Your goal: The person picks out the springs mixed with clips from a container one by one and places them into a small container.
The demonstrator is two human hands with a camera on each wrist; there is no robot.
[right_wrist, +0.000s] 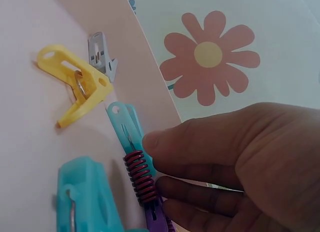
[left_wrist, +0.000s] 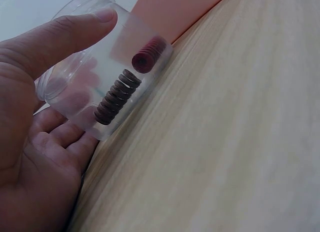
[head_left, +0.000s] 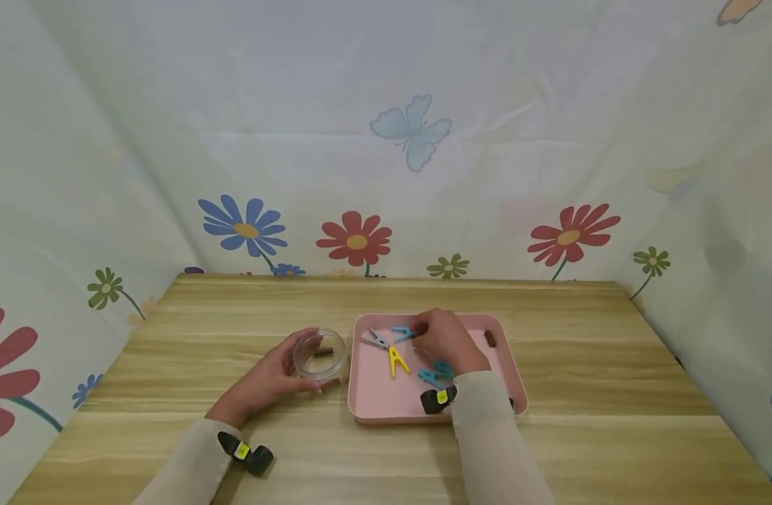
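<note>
My left hand (head_left: 275, 375) holds a clear plastic jar (head_left: 302, 370) upright on the table, thumb on one side and fingers on the other. Through its wall show a brown coil spring (left_wrist: 117, 96) and a dark red coil spring (left_wrist: 149, 54); whether the red one lies inside or beyond the wall I cannot tell. Over the pink tray (head_left: 376, 410), my right hand (head_left: 445, 340) has its thumb and fingers beside a maroon coil spring (right_wrist: 140, 177). No grip on it is plain. That spring lies against a light blue clothespin (right_wrist: 120, 119), partly covered by the thumb.
The tray also holds a yellow clothespin (head_left: 394, 359), a grey clothespin (head_left: 378, 341), more blue clothespins (head_left: 430, 379) and a brown spring (head_left: 489, 339) by the right wall. A purple piece (right_wrist: 156, 217) lies below the maroon spring. Wooden table (head_left: 613, 393) surrounds the tray.
</note>
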